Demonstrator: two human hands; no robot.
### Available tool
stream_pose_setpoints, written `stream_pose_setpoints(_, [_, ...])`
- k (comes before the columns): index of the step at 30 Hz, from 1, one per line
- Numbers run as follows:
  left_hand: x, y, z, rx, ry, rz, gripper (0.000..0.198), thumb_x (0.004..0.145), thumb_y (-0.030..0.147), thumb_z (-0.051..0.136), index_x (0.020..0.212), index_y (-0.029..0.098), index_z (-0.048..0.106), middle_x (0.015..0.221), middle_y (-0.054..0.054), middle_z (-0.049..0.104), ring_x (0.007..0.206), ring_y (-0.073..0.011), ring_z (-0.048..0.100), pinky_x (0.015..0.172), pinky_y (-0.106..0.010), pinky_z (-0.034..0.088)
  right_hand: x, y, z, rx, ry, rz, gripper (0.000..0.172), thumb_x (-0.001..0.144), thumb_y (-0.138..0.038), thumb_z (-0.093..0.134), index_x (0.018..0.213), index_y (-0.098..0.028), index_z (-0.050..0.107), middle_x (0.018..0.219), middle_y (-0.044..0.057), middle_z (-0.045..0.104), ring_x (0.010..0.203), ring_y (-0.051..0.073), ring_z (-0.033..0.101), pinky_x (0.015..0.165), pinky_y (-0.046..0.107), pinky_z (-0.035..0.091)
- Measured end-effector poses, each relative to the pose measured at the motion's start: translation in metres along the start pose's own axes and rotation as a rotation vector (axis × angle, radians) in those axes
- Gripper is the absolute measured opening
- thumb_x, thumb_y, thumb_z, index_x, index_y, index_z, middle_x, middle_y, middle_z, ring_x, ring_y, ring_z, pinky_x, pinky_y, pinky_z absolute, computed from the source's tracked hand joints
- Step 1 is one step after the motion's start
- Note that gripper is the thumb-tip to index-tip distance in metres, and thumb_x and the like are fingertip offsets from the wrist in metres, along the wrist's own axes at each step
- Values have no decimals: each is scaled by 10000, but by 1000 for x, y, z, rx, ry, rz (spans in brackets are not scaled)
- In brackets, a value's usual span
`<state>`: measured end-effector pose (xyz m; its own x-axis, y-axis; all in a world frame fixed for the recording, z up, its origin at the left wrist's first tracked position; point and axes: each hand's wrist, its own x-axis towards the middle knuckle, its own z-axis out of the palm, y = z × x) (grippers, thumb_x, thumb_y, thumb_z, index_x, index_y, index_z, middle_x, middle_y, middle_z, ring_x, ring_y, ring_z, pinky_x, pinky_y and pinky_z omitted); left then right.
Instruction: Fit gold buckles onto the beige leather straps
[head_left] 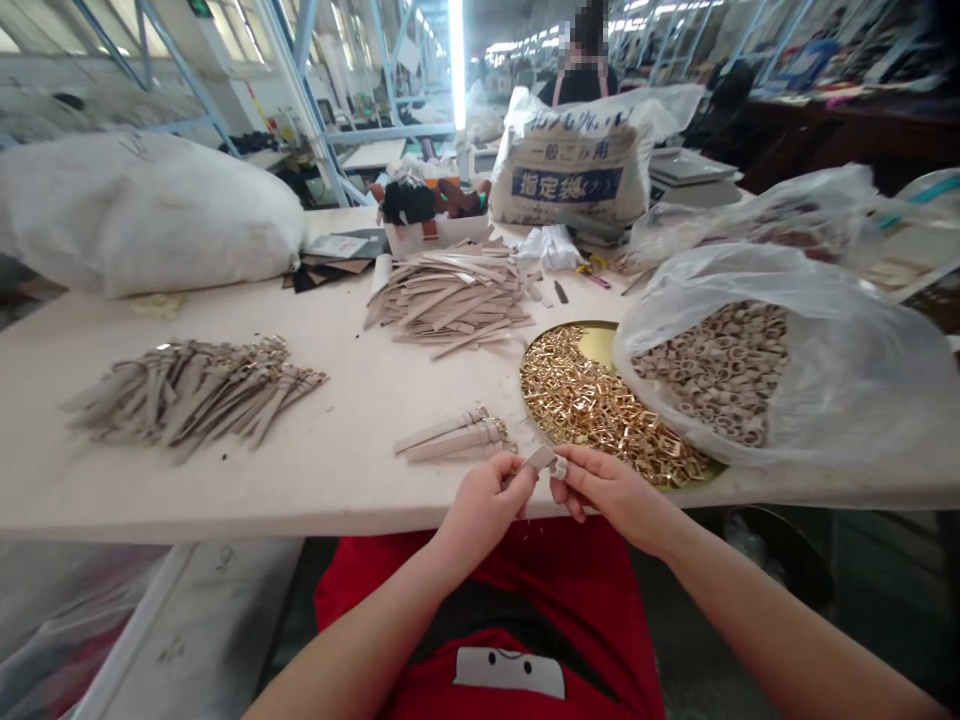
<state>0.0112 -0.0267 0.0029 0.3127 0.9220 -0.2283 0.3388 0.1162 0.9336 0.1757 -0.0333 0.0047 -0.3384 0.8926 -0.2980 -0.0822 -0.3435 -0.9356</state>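
Note:
My left hand (491, 500) is closed around a beige strap (540, 458) whose flat end sticks out toward the right. Pinched in the fingers of my right hand (600, 490) is a small pale strap loop (558, 467), right at the strap's end; I cannot tell whether the strap passes through it. Just beyond my left hand lie a few straps with gold buckles (457, 438). Past my right hand, a round gold tray (598, 345) carries a heap of small gold buckles (592, 405). A clear plastic bag (847, 370) full of beige loops (720, 370) overlaps the tray's right side.
A pile of buckled straps (195, 395) lies at the left, and loose plain straps (454, 290) are heaped mid-table. Behind stand a white sack (150, 215), a box of dark items (431, 235) and a printed bag (574, 160). A person (589, 60) is farther back.

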Motion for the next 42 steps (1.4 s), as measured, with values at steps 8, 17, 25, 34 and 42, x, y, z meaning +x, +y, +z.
stream_pose_setpoints(8, [1, -12, -6, 260, 2, 29, 274, 831, 341, 379, 804, 184, 602, 587, 27, 527, 555, -106, 461, 528, -203, 316, 9, 4, -3, 254, -92, 180, 242, 758, -311, 557, 961, -192, 616, 762, 3, 526, 551, 78, 470, 503, 221, 427])
stream_pose_setpoints(17, [11, -14, -12, 240, -118, -61, 261, 812, 355, 394, 662, 176, 510, 525, 49, 469, 501, -88, 418, 483, -196, 284, 20, 21, -10, -251, 133, -11, 424, 740, -309, 599, 1144, -213, 511, 746, -11, 558, 687, 129, 527, 686, 292, 436])
stream_pose_setpoints(25, [11, -15, -17, 357, -207, -37, 266, 793, 330, 396, 643, 164, 541, 519, 39, 459, 496, -92, 412, 457, -206, 240, 14, 30, -9, -133, 88, 50, 211, 691, -337, 651, 782, -180, 544, 629, -37, 550, 590, 103, 505, 592, 247, 411])
stream_pose_setpoints(34, [-8, -8, -17, 445, -259, 84, 256, 806, 292, 391, 717, 181, 604, 583, 22, 536, 542, -109, 445, 510, -219, 269, -2, 35, 5, -169, 15, 25, 247, 767, -357, 576, 933, -186, 641, 697, -12, 585, 662, 119, 511, 683, 265, 404])
stream_pose_setpoints(42, [-28, -2, -7, 88, -198, 108, 178, 821, 205, 381, 972, 170, 469, 723, 7, 585, 628, -100, 499, 613, -210, 377, -15, 41, 23, 85, 182, -40, 189, 721, -341, 645, 800, -175, 599, 640, -34, 526, 590, 94, 438, 592, 236, 360])
